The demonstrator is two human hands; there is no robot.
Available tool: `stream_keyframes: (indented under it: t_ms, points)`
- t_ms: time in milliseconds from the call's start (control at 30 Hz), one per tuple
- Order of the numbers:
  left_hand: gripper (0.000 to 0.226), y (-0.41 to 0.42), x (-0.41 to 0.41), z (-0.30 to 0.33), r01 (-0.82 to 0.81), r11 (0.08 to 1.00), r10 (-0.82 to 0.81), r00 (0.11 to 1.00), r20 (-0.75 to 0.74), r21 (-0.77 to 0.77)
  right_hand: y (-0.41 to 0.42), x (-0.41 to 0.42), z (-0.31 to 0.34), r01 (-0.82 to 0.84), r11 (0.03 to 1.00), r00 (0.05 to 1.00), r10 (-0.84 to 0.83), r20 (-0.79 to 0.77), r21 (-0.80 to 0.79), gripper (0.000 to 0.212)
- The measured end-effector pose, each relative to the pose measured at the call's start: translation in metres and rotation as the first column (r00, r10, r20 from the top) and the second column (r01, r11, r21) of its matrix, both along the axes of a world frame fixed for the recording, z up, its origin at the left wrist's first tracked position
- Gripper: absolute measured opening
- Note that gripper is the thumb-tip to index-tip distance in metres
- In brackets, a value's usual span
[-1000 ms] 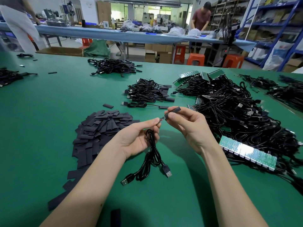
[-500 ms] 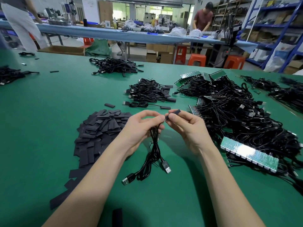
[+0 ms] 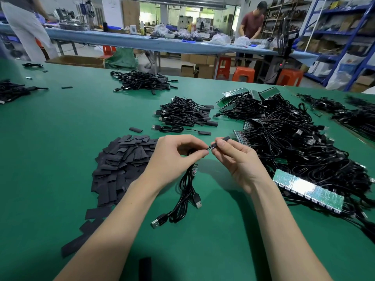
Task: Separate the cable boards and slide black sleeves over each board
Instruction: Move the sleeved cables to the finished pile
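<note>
My left hand [image 3: 174, 157] pinches a black USB cable [image 3: 182, 197] just below its board end, and two cables with USB plugs hang from it to the table. A second small board [image 3: 194, 169] dangles under the left palm. My right hand [image 3: 235, 159] pinches a black sleeve [image 3: 222, 139] whose near end meets the left fingertips, with the board's tip going into it. A heap of flat black sleeves [image 3: 123, 163] lies to the left. A green panel of joined cable boards [image 3: 308, 188] rests on tangled cables to the right.
Sleeved cables [image 3: 182, 114] lie in a small pile beyond my hands, with another pile [image 3: 142, 81] farther back. A big tangle of cables and board panels [image 3: 284, 138] fills the right side. A loose sleeve [image 3: 145, 268] lies at the near edge. Two people stand at far benches.
My hands came together; the bare board tip visible between them a second ago is now inside the sleeve, and less of the sleeve sticks out past my right fingers.
</note>
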State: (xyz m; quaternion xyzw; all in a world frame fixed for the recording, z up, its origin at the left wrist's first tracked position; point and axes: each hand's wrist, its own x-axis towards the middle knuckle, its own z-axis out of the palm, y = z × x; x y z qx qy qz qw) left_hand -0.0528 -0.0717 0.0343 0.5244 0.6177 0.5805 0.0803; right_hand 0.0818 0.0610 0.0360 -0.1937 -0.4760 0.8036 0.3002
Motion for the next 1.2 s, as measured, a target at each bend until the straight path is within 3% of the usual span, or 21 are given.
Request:
stream_keyframes:
  t_ms: [767, 967, 1200]
  points:
    - [0.008, 0.002, -0.001, -0.012, 0.03, 0.998, -0.038, 0.989, 0.145, 0.055, -0.006, -0.003, -0.004, -0.095, 0.995, 0.995, 0.095, -0.002, -0.024, 0.015]
    - [0.012, 0.004, 0.001, -0.011, 0.083, 0.991, -0.107, 0.959, 0.262, 0.103, -0.008, -0.003, -0.003, -0.12, 0.992, 0.992, 0.118, -0.036, -0.041, 0.012]
    - [0.011, 0.004, 0.001, -0.01, 0.066, 0.993, -0.09, 0.96, 0.265, 0.098, -0.009, -0.004, -0.003, -0.128, 0.991, 0.991, 0.127, -0.036, -0.026, 0.014]
